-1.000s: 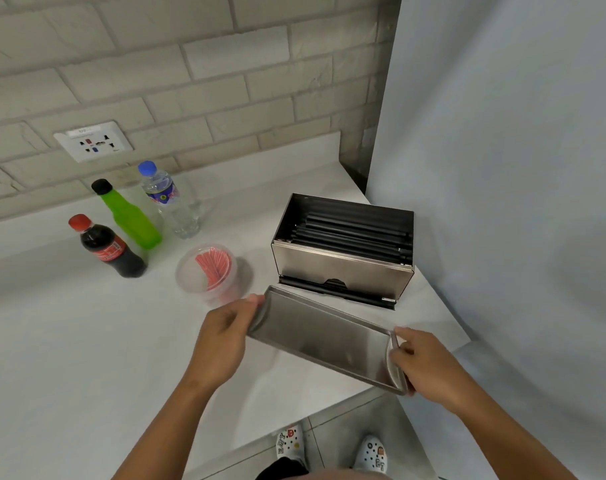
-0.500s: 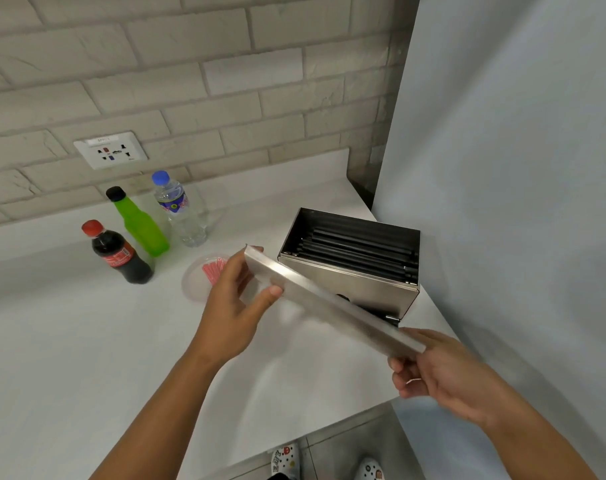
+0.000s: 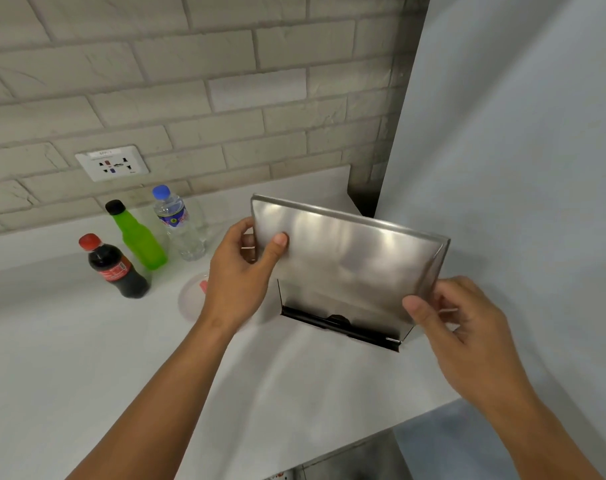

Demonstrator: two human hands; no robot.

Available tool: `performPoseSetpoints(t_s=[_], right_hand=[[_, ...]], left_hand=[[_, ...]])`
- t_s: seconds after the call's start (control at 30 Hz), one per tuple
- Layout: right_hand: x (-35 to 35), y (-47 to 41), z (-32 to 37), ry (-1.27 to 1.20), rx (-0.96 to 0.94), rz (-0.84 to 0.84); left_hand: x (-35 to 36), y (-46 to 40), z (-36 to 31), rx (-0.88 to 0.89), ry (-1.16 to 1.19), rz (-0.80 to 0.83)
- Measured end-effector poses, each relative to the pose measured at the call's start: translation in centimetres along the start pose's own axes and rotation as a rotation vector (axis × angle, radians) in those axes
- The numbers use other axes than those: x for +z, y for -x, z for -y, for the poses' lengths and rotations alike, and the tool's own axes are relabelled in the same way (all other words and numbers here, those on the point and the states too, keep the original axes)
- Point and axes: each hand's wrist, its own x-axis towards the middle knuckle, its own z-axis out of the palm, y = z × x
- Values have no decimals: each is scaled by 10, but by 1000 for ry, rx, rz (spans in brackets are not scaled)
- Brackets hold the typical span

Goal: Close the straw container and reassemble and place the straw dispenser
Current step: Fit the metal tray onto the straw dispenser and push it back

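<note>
- Left hand [image 3: 237, 277] pinches the steel lid [image 3: 343, 258] at its left edge; right hand [image 3: 467, 327] grips the right corner.
- Lid tilts over the dispenser body [image 3: 339, 315], beside the grey panel [image 3: 519, 168].
- Open counter [image 3: 69, 358] lies leftward.

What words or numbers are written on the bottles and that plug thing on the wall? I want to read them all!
None can be read.
Cola bottle: red label with white script, too blurred to read.
Water bottle: blue label, too blurred.
Wall socket: small tag on top, too small.
Green bottle, steel lid: no writing visible.
</note>
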Motion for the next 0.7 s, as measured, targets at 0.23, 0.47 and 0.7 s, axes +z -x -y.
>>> performPoseSetpoints(t_s=[0.23,0.47,0.7], right_hand=[[-1,-42,-2,-115,140,-177],[11,-68,-30,-1,237,-88],[35,-71,-61,156,297,41]], left_hand=[[8,-37,-9,23,-191,190],[25,-66,11,-129,-352,338],[45,-79,38,-295,-343,379]])
